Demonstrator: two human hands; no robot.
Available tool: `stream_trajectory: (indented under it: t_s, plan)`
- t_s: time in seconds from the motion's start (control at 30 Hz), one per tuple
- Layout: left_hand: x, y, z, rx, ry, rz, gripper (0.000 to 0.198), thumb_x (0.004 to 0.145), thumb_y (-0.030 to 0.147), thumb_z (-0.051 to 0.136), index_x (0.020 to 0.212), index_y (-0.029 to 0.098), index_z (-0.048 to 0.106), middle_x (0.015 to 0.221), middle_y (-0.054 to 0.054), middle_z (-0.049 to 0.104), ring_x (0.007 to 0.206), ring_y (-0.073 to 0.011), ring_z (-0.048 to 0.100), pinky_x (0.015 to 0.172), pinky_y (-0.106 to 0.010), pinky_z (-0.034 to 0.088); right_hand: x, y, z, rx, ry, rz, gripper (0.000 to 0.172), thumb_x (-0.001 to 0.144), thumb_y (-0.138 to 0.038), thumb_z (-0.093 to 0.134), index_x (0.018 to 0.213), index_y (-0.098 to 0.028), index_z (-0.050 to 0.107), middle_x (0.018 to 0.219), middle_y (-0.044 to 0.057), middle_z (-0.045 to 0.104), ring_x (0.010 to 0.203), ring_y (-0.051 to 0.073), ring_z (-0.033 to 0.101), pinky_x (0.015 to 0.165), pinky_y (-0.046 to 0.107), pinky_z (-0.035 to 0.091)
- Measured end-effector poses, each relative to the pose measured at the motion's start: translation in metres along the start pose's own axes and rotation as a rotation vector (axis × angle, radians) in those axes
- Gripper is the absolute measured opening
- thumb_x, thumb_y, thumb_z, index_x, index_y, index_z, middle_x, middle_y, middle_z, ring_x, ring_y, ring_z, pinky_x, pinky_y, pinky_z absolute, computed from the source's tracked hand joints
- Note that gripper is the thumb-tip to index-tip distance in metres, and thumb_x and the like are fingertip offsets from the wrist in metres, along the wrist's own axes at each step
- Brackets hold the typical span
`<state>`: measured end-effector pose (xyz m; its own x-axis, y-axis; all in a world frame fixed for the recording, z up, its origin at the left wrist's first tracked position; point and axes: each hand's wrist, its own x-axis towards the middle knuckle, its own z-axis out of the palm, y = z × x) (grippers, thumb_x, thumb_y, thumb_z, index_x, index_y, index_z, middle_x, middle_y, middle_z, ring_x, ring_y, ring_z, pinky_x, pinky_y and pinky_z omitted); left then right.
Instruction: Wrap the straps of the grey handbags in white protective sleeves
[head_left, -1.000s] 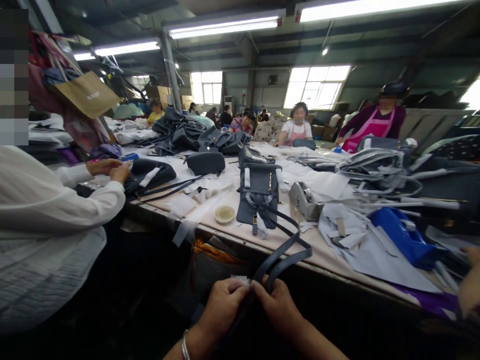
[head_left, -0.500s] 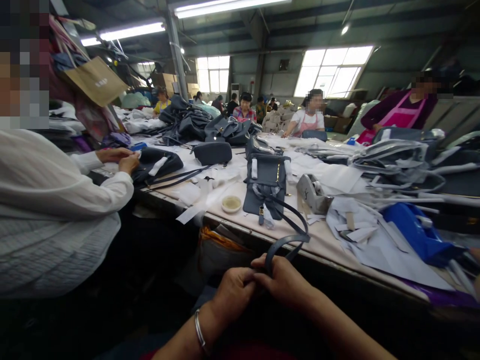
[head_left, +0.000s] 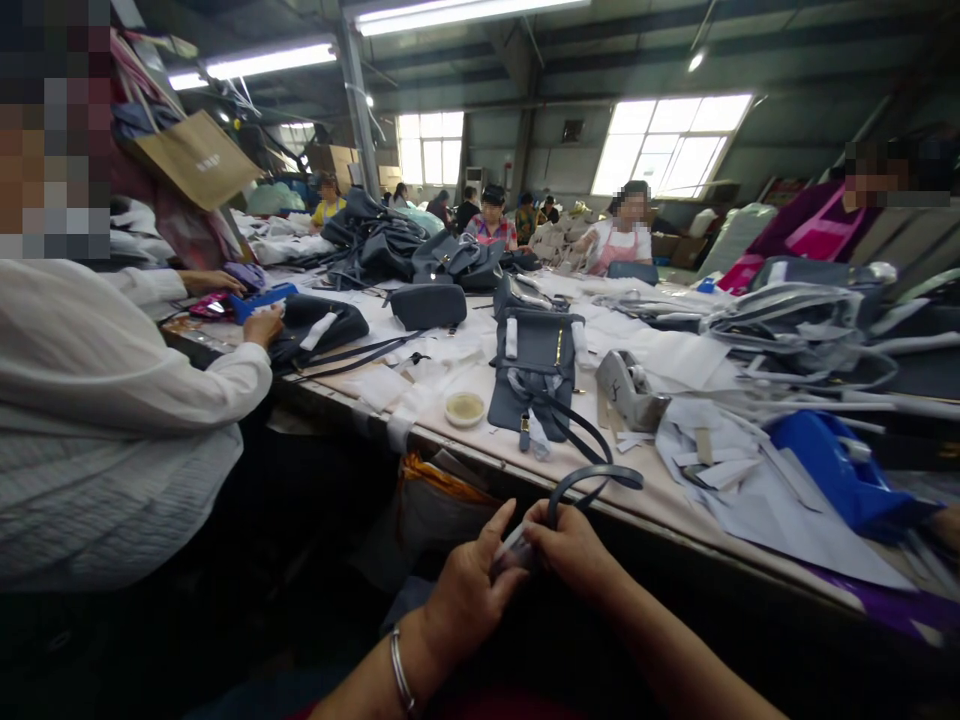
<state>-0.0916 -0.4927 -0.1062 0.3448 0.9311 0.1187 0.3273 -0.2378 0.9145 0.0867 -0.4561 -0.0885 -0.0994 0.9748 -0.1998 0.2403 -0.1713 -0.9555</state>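
Observation:
A dark blue-grey bag (head_left: pixel 534 345) lies open on the table, with a gold zip and a buckle. Its long strap (head_left: pixel 592 440) runs off the table's front edge and loops into my right hand (head_left: pixel 571 545), whose fingers are closed on it. Beside it, my left hand (head_left: pixel 471 585), with a silver bangle at the wrist, has its index finger raised and its thumb stretched toward a small whitish piece (head_left: pixel 516 552) between the hands. Whether the left hand grips that piece I cannot tell.
The table (head_left: pixel 480 437) bears a round dish (head_left: pixel 465 408), a metal tape dispenser (head_left: pixel 630 388), paper scraps (head_left: pixel 716 455) and a blue dispenser (head_left: pixel 832 470). At the left, a person in white (head_left: pixel 112 420) handles another bag (head_left: pixel 319 325). More people work behind.
My left hand's fingers have spread from the pinch, showing the whitish piece. My right hand and the strap loop have shifted slightly right. The neighbour's far hand has moved left, onto a blue object.

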Motion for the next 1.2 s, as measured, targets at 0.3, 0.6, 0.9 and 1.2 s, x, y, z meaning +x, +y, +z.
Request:
stream_trajectory:
  t_s: [0.3,0.6,0.9,1.2]
  plan:
    - [0.0,0.004,-0.001,-0.014,-0.002,0.048,0.022,0.09,0.027,0.057,0.109,0.023,0.069,0.103,-0.007,0.073,0.094,-0.0201,0.068,0.089,-0.028,0.05,0.003,0.002,0.001,0.001,0.047,0.031,0.005,0.069,-0.022,0.06,0.066,-0.017,0.059,0.045,-0.005,0.052,0.041,0.009,0.042,0.044,0.022,0.033]
    - [0.006,0.003,-0.002,-0.233,-0.015,-0.226,0.051,0.069,0.017,0.073,0.119,0.016,0.063,0.111,-0.011,0.071,0.1,-0.0244,0.065,0.091,-0.034,0.049,-0.005,-0.015,-0.004,0.156,0.062,-0.069,0.024,0.08,-0.039,0.062,0.071,-0.018,0.053,0.049,-0.007,0.047,0.043,0.008,0.04,0.043,0.022,0.03]
    - [0.006,-0.01,0.014,-0.535,-0.243,-0.537,0.041,0.081,0.043,0.063,0.112,0.017,0.054,0.088,-0.007,0.07,0.056,-0.015,0.065,0.046,-0.023,0.047,-0.019,-0.018,0.006,0.16,-0.014,-0.152,0.021,0.086,-0.037,0.061,0.078,-0.017,0.055,0.056,-0.005,0.049,0.047,0.008,0.042,0.046,0.023,0.033]
    - [0.008,-0.024,0.017,-0.578,-0.131,-0.427,0.03,0.078,0.042,0.066,0.088,0.015,0.057,0.065,-0.001,0.065,0.045,-0.0087,0.051,0.044,-0.02,0.036,-0.032,-0.01,0.005,0.168,-0.068,-0.144,0.026,0.088,-0.041,0.06,0.08,-0.017,0.055,0.056,-0.005,0.05,0.048,0.009,0.042,0.048,0.023,0.03]
